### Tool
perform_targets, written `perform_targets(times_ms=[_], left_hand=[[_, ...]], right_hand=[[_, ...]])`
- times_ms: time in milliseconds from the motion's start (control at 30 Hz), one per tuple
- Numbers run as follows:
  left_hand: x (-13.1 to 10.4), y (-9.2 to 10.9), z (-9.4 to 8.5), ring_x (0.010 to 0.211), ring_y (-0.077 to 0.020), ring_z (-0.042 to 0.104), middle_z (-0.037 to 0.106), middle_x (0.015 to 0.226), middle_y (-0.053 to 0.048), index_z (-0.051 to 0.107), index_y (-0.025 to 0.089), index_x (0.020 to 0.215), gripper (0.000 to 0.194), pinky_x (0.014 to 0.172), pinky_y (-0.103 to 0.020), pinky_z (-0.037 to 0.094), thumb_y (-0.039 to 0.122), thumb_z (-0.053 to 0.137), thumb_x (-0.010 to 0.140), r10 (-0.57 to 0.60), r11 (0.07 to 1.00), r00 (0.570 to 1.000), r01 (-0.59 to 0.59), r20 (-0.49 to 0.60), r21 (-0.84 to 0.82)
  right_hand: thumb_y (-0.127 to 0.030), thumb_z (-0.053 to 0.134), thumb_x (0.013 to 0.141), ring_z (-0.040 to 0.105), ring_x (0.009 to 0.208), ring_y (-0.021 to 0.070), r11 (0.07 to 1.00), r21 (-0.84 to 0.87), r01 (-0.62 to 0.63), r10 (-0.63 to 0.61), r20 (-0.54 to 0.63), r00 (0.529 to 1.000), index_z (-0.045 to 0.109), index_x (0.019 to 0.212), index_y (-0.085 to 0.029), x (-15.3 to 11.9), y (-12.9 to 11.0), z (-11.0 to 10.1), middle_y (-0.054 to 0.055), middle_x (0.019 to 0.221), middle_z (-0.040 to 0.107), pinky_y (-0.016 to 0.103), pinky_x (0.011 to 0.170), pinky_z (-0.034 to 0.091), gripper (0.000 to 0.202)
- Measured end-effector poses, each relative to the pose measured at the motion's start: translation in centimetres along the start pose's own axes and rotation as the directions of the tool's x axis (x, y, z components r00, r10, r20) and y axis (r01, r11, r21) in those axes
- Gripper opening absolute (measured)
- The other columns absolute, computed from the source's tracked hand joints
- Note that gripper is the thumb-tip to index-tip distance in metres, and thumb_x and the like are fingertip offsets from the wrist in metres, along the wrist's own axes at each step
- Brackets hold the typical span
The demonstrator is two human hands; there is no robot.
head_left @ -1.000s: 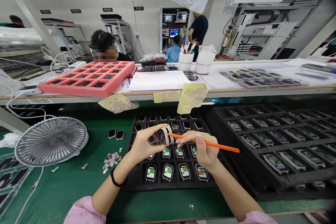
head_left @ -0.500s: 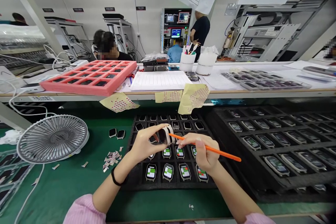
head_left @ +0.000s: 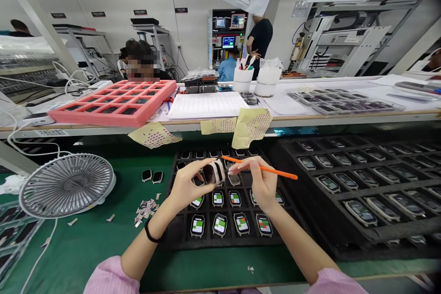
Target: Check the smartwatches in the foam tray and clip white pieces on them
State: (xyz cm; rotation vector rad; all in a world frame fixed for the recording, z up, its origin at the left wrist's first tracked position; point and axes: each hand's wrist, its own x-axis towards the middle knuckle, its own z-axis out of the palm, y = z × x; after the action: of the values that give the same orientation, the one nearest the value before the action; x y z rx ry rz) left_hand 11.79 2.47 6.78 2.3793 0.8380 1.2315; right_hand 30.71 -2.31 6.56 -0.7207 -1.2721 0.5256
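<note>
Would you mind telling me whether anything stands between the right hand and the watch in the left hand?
Nothing visible blocks the right hand from the watch in the left hand. Only the orange stick, held by the right hand, reaches toward the watch's upper edge.

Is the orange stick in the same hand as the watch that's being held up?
No, the right hand holds the orange stick, while the left hand holds the watch.

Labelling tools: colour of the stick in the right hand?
Orange; the stick shows best in the head view.
</note>
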Motion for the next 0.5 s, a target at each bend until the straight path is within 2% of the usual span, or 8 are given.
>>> perform_targets(times_ms=[67, 167, 233, 367, 500], left_hand=[[0.0, 0.07, -0.02, 0.074, -0.0152, 0.067, 0.071, 0.109, -0.007, 0.062, 0.022, 0.118, 0.048, 0.058, -0.024, 0.056, 0.014, 0.068, 0.071, 0.007, 1.0, 1.0, -0.007, -0.003, 0.001], [0.0, 0.1, -0.1, 0.077, -0.0164, 0.067, 0.071, 0.109, -0.008, 0.062, 0.021, 0.117, 0.045, 0.058, -0.024, 0.056, 0.015, 0.069, 0.072, 0.025, 1.0, 1.0, -0.025, -0.006, -0.007], [-0.01, 0.13, -0.13, 0.078, -0.0169, 0.068, 0.071, 0.109, -0.008, 0.062, 0.021, 0.116, 0.045, 0.057, -0.024, 0.056, 0.015, 0.068, 0.072, 0.037, 0.999, 0.999, -0.037, -0.011, -0.013], [-0.05, 0.28, -0.17, 0.08, -0.0172, 0.068, 0.07, 0.111, -0.009, 0.061, 0.021, 0.118, 0.047, 0.058, -0.024, 0.056, 0.013, 0.068, 0.071, 0.044, 0.999, 0.999, -0.044, -0.003, -0.027], [-0.08, 0.44, -0.2, 0.078, -0.017, 0.068, 0.07, 0.111, -0.008, 0.061, 0.021, 0.117, 0.048, 0.059, -0.024, 0.056, 0.011, 0.067, 0.071, 0.035, 0.999, 0.999, -0.035, -0.002, -0.032]], right_hand=[[-0.033, 0.044, 0.097, 0.065, 0.051, 0.0147, 0.999, 0.044, -0.031, 0.031, 0.004, 1.0, 0.063, 0.073, -0.018, -0.07, 0.07, 0.12, 0.002, 0.064, 0.069, 0.028, 0.05, 0.055, 0.034], [-0.036, 0.043, 0.097, 0.061, 0.043, 0.0145, 0.995, 0.095, 0.0, 0.001, -0.016, 1.0, 0.062, 0.067, -0.018, -0.4, -0.05, 0.04, 0.003, 0.058, 0.067, 0.028, 0.044, 0.051, 0.039], [-0.036, 0.042, 0.097, 0.062, 0.044, 0.0156, 0.994, 0.106, 0.012, -0.012, -0.001, 1.0, 0.063, 0.068, -0.018, -0.56, -0.21, -0.07, 0.004, 0.059, 0.067, 0.029, 0.044, 0.052, 0.04], [-0.035, 0.04, 0.098, 0.065, 0.049, 0.0167, 0.996, 0.085, 0.012, -0.021, 0.11, 0.994, 0.067, 0.071, -0.017, -0.64, -0.41, -0.09, 0.005, 0.063, 0.069, 0.03, 0.048, 0.053, 0.041], [-0.029, 0.04, 0.098, 0.067, 0.053, 0.0166, 0.994, 0.107, 0.029, -0.042, 0.123, 0.992, 0.067, 0.075, -0.018, -0.74, -0.31, -0.01, 0.004, 0.066, 0.071, 0.03, 0.05, 0.053, 0.038]])
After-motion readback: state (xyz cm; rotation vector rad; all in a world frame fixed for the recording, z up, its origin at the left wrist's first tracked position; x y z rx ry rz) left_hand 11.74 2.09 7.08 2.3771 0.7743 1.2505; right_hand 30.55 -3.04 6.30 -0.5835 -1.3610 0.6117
